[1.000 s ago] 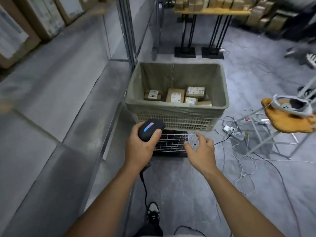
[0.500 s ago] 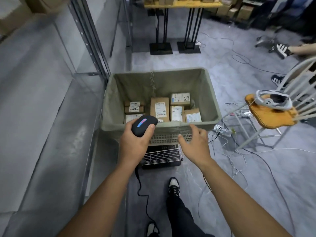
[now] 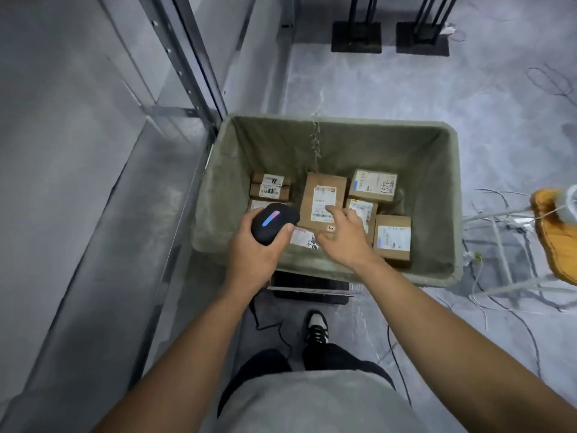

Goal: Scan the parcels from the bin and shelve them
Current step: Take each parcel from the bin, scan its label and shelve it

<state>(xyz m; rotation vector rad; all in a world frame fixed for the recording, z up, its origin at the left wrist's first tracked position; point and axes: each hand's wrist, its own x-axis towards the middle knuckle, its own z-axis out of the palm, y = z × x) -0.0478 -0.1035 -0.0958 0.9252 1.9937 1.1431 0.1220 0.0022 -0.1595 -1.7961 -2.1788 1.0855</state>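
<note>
Both bare forearms reach forward and down from the bottom corners of the view, converging toward the middle. The left hand is curled around a scanner, thumb along its right side, knuckles up. The right hand is stretched out palm down, fingers loosely spread and nearly straight, index finger foremost, holding nothing. Below are dark trousers and one shoe

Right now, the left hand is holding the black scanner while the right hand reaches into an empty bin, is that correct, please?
Not quite: the head view shows the bin is not empty but holds several cardboard parcels. The left hand does hold the black scanner, and the right hand does reach in.
</note>
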